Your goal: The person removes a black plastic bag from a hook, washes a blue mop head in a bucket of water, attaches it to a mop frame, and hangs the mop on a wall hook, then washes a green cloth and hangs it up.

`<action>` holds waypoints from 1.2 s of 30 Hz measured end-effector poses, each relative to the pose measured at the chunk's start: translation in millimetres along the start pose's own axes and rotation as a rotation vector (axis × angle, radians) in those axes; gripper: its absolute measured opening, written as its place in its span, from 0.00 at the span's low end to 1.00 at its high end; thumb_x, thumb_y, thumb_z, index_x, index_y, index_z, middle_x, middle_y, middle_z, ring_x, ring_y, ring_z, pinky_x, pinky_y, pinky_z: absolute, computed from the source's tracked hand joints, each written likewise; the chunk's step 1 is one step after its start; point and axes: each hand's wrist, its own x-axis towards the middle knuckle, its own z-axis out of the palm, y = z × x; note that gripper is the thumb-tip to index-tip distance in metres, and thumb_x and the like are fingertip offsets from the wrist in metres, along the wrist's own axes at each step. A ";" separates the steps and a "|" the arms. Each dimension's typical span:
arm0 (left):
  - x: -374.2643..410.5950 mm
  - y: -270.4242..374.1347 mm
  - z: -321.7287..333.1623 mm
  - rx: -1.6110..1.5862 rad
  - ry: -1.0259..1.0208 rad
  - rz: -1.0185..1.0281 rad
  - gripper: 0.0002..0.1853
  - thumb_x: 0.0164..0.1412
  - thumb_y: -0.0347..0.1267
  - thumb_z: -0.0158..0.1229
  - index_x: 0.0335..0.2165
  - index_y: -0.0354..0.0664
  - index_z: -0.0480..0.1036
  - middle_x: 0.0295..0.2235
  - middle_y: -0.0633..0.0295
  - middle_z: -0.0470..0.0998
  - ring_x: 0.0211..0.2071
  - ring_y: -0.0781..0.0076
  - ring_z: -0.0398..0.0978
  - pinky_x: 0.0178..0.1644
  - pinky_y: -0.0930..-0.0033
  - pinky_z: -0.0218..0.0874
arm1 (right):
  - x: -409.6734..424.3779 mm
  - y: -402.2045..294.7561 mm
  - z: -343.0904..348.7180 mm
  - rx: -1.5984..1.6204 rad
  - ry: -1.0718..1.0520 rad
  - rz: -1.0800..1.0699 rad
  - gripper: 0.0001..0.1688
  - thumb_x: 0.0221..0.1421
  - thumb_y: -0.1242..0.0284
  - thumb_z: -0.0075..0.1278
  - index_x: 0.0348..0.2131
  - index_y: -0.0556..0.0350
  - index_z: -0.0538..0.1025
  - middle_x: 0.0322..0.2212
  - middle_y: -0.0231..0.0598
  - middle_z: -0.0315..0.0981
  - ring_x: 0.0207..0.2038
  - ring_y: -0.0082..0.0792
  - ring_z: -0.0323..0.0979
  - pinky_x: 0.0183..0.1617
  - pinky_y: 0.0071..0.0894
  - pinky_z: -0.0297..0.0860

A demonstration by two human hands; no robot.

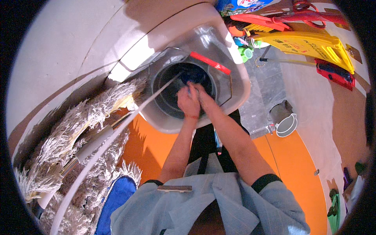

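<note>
My left hand (188,101) and my right hand (201,91) are close together over a round bucket (216,97), both closed around a blue cloth (194,77). Motion blur and my fingers hide much of the cloth, and its dark far part hangs inside the bucket. The bucket stands in a pale mop sink (164,127). Its wire handle with a red grip (210,62) lies over towards the far side. A long pale hose or pole (117,132) runs from the lower left, and its end reaches into the bucket.
Fringed mop heads (85,120) and a blue-backed pad (117,192) crowd the left side. At the right are a yellow floor sign (305,47), a red dustpan (261,20), a red-and-black brush head (335,73) and a small grey container (286,125). Orange panels (296,173) flank me.
</note>
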 end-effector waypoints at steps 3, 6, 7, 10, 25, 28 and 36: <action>36.5 -58.8 23.0 -0.109 0.141 -0.297 0.19 0.60 0.40 0.50 0.26 0.31 0.72 0.25 0.42 0.73 0.29 0.42 0.71 0.35 0.54 0.61 | -27.8 -23.1 5.5 0.163 0.127 -0.063 0.25 0.57 0.53 0.45 0.31 0.58 0.75 0.26 0.37 0.72 0.30 0.29 0.68 0.35 0.31 0.65; 46.0 -77.2 14.3 -0.203 0.158 -0.306 0.15 0.60 0.36 0.51 0.33 0.31 0.72 0.27 0.46 0.74 0.31 0.46 0.71 0.40 0.58 0.62 | -60.8 -73.1 -19.2 0.244 0.170 -0.328 0.25 0.59 0.53 0.43 0.30 0.56 0.75 0.26 0.33 0.72 0.31 0.25 0.66 0.37 0.28 0.63; 41.2 -76.9 9.8 -0.145 0.203 -0.197 0.15 0.59 0.36 0.52 0.34 0.31 0.72 0.27 0.48 0.74 0.31 0.49 0.71 0.40 0.58 0.62 | -42.4 -62.8 -19.3 0.324 0.131 -0.460 0.24 0.60 0.55 0.41 0.35 0.59 0.75 0.29 0.39 0.73 0.33 0.30 0.68 0.43 0.30 0.63; 17.1 -78.7 -12.2 -0.003 0.095 0.013 0.14 0.57 0.35 0.55 0.35 0.32 0.71 0.30 0.52 0.76 0.32 0.54 0.73 0.41 0.60 0.63 | -28.6 -63.2 -14.5 -0.034 0.474 -0.460 0.26 0.61 0.57 0.40 0.44 0.63 0.71 0.37 0.48 0.73 0.40 0.37 0.68 0.49 0.33 0.61; 16.9 -86.0 -47.6 -0.607 -0.550 -0.327 0.28 0.41 0.17 0.51 0.47 0.32 0.67 0.44 0.55 0.72 0.48 0.69 0.67 0.52 0.70 0.58 | -151.9 -65.5 -39.0 0.661 -0.170 -0.161 0.25 0.62 0.57 0.40 0.41 0.62 0.73 0.35 0.36 0.74 0.36 0.28 0.70 0.44 0.28 0.65; 13.9 -21.1 -88.3 -0.515 -0.473 -0.121 0.24 0.44 0.19 0.51 0.45 0.35 0.70 0.41 0.63 0.74 0.42 0.75 0.69 0.48 0.74 0.60 | -171.1 -72.8 -45.5 0.576 -0.138 -0.333 0.22 0.62 0.60 0.40 0.40 0.61 0.74 0.32 0.31 0.75 0.33 0.23 0.70 0.43 0.26 0.65; 8.9 64.6 -156.1 -0.295 -0.252 0.161 0.26 0.41 0.18 0.55 0.44 0.40 0.72 0.43 0.55 0.66 0.45 0.62 0.66 0.52 0.68 0.56 | -230.5 -119.5 -50.2 0.520 -0.512 -0.656 0.21 0.58 0.67 0.47 0.49 0.57 0.68 0.41 0.34 0.71 0.46 0.27 0.65 0.53 0.28 0.61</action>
